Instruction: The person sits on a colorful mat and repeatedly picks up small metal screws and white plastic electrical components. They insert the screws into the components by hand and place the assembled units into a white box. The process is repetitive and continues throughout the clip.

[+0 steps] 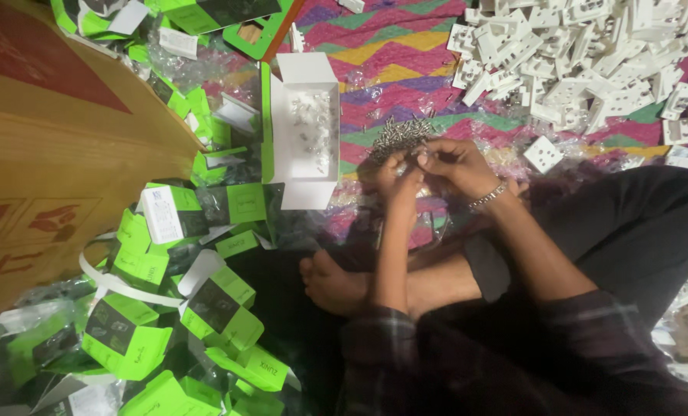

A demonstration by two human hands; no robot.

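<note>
**Hands Worked Over the Screw Pile**

While both hands met above the patterned cloth, the left hand (pixel 396 179) and right hand (pixel 453 163) had fingers pinched narrow around something small; what exactly could not be told. Just beyond them lay the pile of screws (pixel 399 134). Left of that pile stood an open white box (pixel 307 131), partly filled. Right of it, many white socket plates (pixel 590 54) lay unpacked; green cartons (pixel 205 308) were heaped far left.
</note>
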